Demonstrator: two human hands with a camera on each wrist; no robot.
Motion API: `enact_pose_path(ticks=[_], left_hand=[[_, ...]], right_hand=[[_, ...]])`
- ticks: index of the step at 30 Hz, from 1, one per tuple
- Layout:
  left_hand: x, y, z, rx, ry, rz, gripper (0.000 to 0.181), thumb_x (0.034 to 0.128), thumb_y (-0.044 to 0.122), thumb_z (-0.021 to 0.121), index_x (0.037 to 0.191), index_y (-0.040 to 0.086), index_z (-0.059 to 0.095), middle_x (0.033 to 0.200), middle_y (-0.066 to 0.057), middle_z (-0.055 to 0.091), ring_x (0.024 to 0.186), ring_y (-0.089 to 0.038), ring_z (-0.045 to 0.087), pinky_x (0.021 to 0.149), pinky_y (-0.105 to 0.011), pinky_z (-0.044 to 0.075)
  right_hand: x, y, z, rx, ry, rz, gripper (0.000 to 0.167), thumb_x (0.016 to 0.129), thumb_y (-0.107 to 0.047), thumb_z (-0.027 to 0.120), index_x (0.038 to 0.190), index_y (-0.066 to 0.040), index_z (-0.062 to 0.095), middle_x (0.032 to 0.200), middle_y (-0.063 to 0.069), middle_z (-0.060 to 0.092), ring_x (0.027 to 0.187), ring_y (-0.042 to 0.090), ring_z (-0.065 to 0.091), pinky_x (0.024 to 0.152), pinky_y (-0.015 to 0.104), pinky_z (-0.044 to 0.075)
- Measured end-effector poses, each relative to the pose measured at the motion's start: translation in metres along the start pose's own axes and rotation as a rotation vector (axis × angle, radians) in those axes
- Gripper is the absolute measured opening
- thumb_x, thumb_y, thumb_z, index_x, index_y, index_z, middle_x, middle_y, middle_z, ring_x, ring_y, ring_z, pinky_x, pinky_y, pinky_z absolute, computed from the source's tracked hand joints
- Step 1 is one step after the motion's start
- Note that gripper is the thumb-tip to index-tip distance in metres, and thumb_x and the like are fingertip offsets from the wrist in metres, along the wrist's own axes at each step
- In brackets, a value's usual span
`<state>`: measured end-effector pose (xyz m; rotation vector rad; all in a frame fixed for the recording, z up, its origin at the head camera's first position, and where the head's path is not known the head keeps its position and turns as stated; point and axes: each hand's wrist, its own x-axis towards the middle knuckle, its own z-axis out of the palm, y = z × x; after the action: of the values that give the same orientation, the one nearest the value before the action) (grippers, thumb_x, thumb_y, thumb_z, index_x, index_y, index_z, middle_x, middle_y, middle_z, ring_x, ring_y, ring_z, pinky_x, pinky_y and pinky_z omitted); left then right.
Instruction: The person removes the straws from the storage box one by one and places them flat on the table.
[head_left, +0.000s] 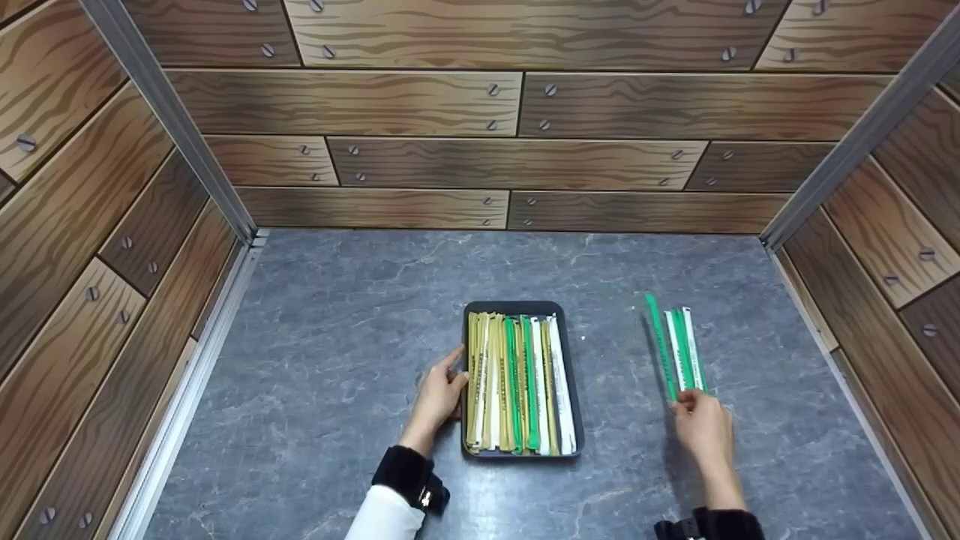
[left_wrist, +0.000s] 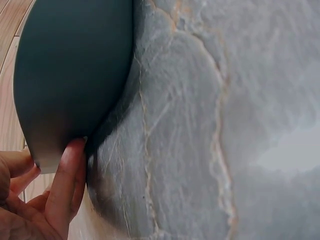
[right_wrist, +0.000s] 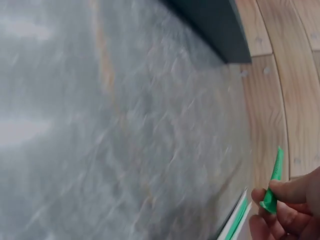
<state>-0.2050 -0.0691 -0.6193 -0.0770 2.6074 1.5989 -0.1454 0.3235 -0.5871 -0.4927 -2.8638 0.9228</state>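
A dark rectangular tray (head_left: 521,307) holds a row of long thin packets in yellow, white and green. My left hand (head_left: 436,394) is at the tray's left side, its fingers touching the wall; in the left wrist view the fingers (left_wrist: 70,170) rest against the dark tray (left_wrist: 75,75). On the right, my right hand (head_left: 705,431) pinches the near end of a green packet (head_left: 660,345). The right wrist view shows this green packet (right_wrist: 276,175) between thumb and fingertips. Beside it lie white and green packets (head_left: 684,349), partly covered by the hand.
Wood-patterned walls (head_left: 517,161) stand at the back and both sides of the grey marbled surface (head_left: 337,315), with metal strips (head_left: 187,405) along the edges. The tray's dark side (right_wrist: 210,25) shows at the top of the right wrist view.
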Motion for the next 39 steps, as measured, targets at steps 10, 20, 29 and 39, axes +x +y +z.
enact_pose_path(ticks=[10,20,29,39], left_hand=[[-0.001,0.000,0.000,0.013,0.007,0.016,0.052,0.0939,0.008,0.064,0.144,0.012,0.051,0.068,-0.002,0.058,0.051,-0.011,0.049,0.050,-0.030,0.047],[0.000,-0.002,0.001,0.028,0.020,0.053,0.051,0.0930,0.007,0.064,0.142,0.009,0.053,0.063,0.003,0.052,0.050,-0.010,0.047,0.050,-0.029,0.046],[0.000,-0.002,0.001,0.036,0.026,0.064,0.051,0.0917,0.007,0.065,0.142,0.010,0.054,0.061,0.004,0.049,0.052,-0.010,0.046,0.051,-0.030,0.043],[-0.001,-0.001,0.000,0.031,0.017,0.060,0.051,0.0929,0.006,0.063,0.143,0.010,0.053,0.063,0.003,0.052,0.050,-0.010,0.047,0.049,-0.029,0.044]], right_hand=[[0.005,0.021,-0.003,-0.041,-0.036,0.143,0.022,0.096,-0.011,0.056,0.109,0.005,0.063,0.097,0.024,0.066,0.076,0.036,0.062,0.059,0.049,0.048],[0.013,0.031,-0.007,-0.029,-0.019,0.217,0.028,0.096,-0.016,0.057,0.115,0.005,0.064,0.101,0.025,0.066,0.073,0.035,0.063,0.054,0.045,0.048],[0.019,0.034,-0.009,-0.034,-0.045,0.254,0.037,0.096,-0.020,0.058,0.124,0.005,0.059,0.105,0.026,0.065,0.068,0.031,0.063,0.050,0.042,0.048],[0.012,0.005,0.013,0.017,0.128,0.007,0.038,0.091,-0.009,0.064,0.125,0.007,0.057,0.114,0.032,0.050,0.099,0.048,0.054,0.076,0.058,0.047]])
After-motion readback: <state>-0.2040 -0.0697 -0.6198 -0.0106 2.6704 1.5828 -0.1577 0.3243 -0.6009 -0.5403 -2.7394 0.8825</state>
